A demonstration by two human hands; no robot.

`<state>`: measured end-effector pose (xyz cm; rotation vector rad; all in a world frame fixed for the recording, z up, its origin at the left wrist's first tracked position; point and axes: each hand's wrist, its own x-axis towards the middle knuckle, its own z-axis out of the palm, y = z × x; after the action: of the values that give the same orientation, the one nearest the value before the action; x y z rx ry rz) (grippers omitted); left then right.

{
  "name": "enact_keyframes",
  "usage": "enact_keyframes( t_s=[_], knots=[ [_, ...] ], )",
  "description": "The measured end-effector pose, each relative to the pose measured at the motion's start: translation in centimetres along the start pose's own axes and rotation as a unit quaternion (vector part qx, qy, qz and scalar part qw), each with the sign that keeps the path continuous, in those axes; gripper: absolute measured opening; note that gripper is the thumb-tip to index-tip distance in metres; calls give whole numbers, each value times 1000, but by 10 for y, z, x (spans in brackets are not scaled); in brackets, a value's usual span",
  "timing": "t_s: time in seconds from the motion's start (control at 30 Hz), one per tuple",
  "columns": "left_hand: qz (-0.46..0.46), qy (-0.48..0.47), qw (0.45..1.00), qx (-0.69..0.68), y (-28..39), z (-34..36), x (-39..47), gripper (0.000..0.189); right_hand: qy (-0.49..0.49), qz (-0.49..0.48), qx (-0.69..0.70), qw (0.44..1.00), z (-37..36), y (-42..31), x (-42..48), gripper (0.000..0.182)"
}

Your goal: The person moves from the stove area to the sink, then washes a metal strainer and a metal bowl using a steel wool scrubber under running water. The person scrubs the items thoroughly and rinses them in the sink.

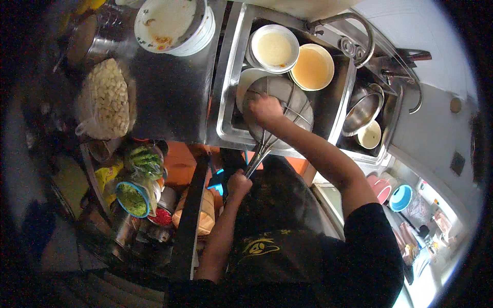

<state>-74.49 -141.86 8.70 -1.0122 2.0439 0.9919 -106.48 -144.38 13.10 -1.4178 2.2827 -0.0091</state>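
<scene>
My left hand (pixel 238 183) is closed around the metal handle of a large round strainer (pixel 304 102). The strainer's bowl lies over the near part of a stainless-steel sink (pixel 227 96), with support wires running across it. Bent fingers of my right hand (pixel 266 109) press against the bowl; whether anything is in them is hidden. Just beyond the strainer, a stack of white bowls (pixel 274 48) stands in the sink, the top one holding pale liquid. Beside it, another round container (pixel 312 67) holds orange-tinted liquid. A pale container (pixel 246 82) is partly covered by the strainer.
A curved faucet (pixel 366 34) reaches over the sinks. The right basin holds a steel bowl (pixel 362 113) and a pale container (pixel 369 134). On the left counter stand stacked, food-stained white containers (pixel 169 27) and a bag of pale chunks (pixel 109 100). Below sits a blue-rimmed basket of shredded greens (pixel 133 198).
</scene>
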Motion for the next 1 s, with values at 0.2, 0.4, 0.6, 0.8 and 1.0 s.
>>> enact_keyframes(
  t_s=[0.2,0.4,0.6,0.8,1.0],
  knots=[
    [-12,-18,1000,-12,18,-8,-7,31,-69,-2,-26,997,24,30,48,23],
    [-50,-48,998,8,25,-25,-12,32,122,-51,6,991,35,-7,-53,23],
    [-46,-49,998,-12,25,-24,-13,34,9,17,-22,1000,52,18,9,23],
    [-14,-48,999,-8,6,-5,-2,27,28,-4,19,999,28,6,-39,23],
    [-7,-2,1000,-6,10,-6,-11,26,117,-24,42,992,36,-8,-68,24]
  ],
)
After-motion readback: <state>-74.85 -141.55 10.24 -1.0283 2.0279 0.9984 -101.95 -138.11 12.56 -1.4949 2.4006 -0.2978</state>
